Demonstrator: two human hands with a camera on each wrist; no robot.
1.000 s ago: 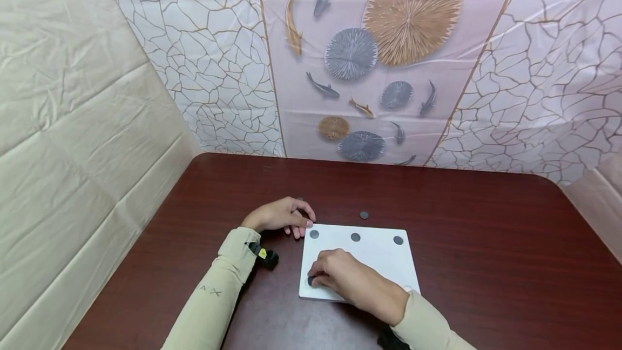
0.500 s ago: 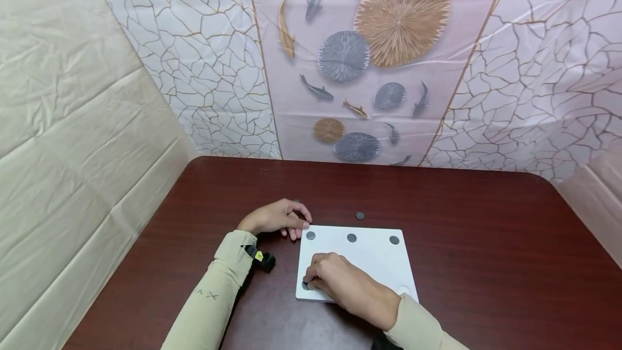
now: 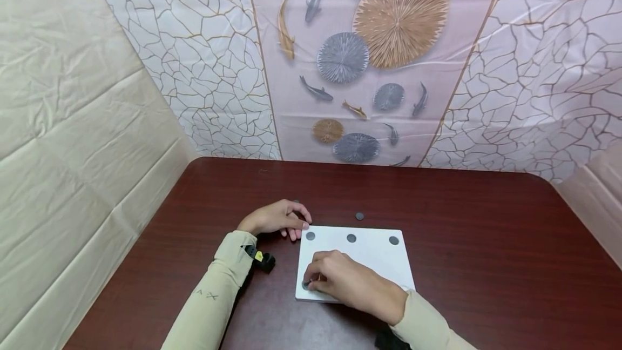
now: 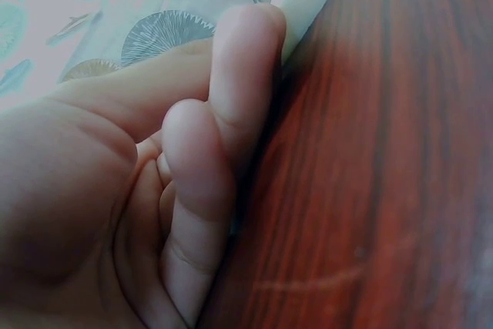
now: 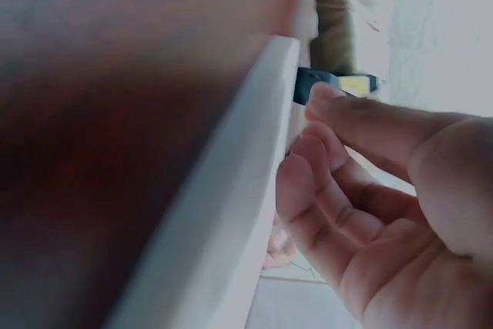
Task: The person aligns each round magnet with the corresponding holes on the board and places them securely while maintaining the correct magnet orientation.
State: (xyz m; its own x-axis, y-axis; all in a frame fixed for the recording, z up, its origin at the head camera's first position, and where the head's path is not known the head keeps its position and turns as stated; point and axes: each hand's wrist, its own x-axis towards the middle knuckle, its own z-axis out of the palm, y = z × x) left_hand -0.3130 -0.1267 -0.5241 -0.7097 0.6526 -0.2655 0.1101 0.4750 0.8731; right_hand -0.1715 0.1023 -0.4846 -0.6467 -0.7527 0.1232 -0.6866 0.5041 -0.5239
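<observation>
A white board point(image 3: 369, 258) lies on the table with grey round discs set along its far side: a left disc point(image 3: 310, 236), a middle disc point(image 3: 351, 238) and a right disc point(image 3: 393, 240). At the near left corner my right hand point(image 3: 347, 282) pinches another grey disc point(image 3: 305, 285), which sits low against the board. In the right wrist view, the curled fingers point(image 5: 296, 182) are at the board's face and hide that disc. My left hand point(image 3: 274, 217) rests at the far left corner, thumb touching it, with the other fingers point(image 4: 200, 159) loosely bent beside the edge.
One loose grey disc point(image 3: 359, 216) lies on the dark red table point(image 3: 486, 242) beyond the board. Another disc point(image 3: 296, 201) shows partly behind my left hand. A patterned cloth point(image 3: 374, 96) hangs behind the table.
The disc under my right hand was tilted between the fingers and now lies lower at the board's near left corner. The left hand stays at its corner; the view shifted slightly.
</observation>
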